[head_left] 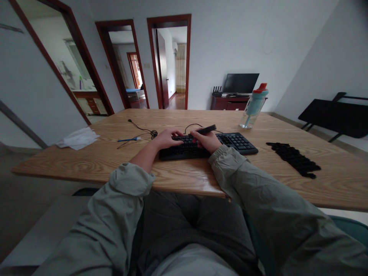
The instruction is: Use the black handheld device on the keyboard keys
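A black keyboard (186, 153) lies near the table's front edge, its cord running behind it. My left hand (168, 140) rests on its left half, fingers apart over the keys and holding nothing. Around a dark, thick-handled tool (207, 129) my right hand (209, 142) is closed; the handle slants up to the right. The tool's working end is hidden behind my fingers, low over the middle of the keyboard. On the right side of the table lies a patch of small black pieces (296, 158), which look like loose keycaps set close together.
White tissues or cloth (79, 138) lie at the table's left. A blue, thin brush-like item (129, 140) and a coiled black cable (153, 133) sit left of the keyboard. A clear bottle with a red lid (253, 109) stands behind its right end on the wooden table (184, 178).
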Tool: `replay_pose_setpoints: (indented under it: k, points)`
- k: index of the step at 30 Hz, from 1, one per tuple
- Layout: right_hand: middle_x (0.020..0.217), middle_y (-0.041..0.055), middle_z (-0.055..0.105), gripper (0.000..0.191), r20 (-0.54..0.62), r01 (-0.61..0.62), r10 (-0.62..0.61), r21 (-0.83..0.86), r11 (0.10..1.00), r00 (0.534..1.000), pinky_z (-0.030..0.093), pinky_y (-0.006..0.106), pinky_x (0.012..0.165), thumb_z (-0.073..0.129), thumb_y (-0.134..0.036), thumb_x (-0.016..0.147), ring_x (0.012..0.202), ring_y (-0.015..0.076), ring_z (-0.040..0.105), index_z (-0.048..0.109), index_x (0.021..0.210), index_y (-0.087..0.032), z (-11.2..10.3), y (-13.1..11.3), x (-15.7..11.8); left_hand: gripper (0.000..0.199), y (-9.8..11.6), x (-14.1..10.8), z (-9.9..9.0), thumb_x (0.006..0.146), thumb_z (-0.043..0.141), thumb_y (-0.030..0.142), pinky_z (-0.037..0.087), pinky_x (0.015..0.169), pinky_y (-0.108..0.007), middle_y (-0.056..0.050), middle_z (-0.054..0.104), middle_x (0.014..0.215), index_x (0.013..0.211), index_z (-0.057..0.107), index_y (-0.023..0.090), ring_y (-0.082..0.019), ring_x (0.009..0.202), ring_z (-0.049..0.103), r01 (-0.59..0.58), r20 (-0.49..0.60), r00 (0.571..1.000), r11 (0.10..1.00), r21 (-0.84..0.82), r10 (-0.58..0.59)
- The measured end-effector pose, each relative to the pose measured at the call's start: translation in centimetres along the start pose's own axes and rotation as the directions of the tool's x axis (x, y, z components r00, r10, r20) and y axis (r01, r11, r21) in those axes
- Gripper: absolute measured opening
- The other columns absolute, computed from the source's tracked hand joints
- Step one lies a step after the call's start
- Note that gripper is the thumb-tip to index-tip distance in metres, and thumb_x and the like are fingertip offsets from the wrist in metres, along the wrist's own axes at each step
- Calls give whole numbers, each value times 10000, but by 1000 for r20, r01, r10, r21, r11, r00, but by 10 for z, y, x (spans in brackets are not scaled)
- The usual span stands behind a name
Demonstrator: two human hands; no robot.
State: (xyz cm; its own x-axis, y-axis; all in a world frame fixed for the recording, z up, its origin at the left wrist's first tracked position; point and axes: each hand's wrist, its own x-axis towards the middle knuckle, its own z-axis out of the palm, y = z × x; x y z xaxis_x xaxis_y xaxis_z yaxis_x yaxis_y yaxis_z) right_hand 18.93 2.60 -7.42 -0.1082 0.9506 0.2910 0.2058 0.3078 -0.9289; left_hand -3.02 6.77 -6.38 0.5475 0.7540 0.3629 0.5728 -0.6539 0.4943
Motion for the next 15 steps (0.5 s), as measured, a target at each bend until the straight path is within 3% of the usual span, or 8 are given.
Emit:
replay_pose_setpoints:
  k: [3,6,9,15]
  points:
    - [737,14,676,304,77,3,-4,13,1000,997,414,179,370,683,-394,825,430,76,546,600,1020,-177,-2,-2,-3,423,-10,-1,-9,741,706,410,499,812,-306,-70,716,1049,1086,709,166,-189,900,631,65,-10,998,998,3,-65]
    - [764,22,680,283,136,-24,27,-19,1000,990,399,174,351,669,-397,843,429,71,549,596,1010,-180,-1,-3,-6,394,-25,-3,-17,789,646,395,502,798,-317,-91,715,1045,1085,707,142,-198,888,630,170,-82,982,985,3,-169]
    - [730,15,666,221,156,-54,63,-60,997,986,392,169,347,630,-380,880,413,61,530,609,962,-176,2,-2,-6,374,-37,-6,-20,796,637,361,506,790,-324,-98,720,996,1076,700,121,-197,852,636,237,-57,969,971,-38,-239]
    - [693,2,661,173,170,-50,65,-94,994,983,380,175,349,648,-337,873,405,60,516,621,929,-175,6,-1,-5,327,-38,-6,-17,805,637,318,509,798,-324,-104,718,989,1056,703,118,-199,863,643,275,-32,961,961,-41,-276]
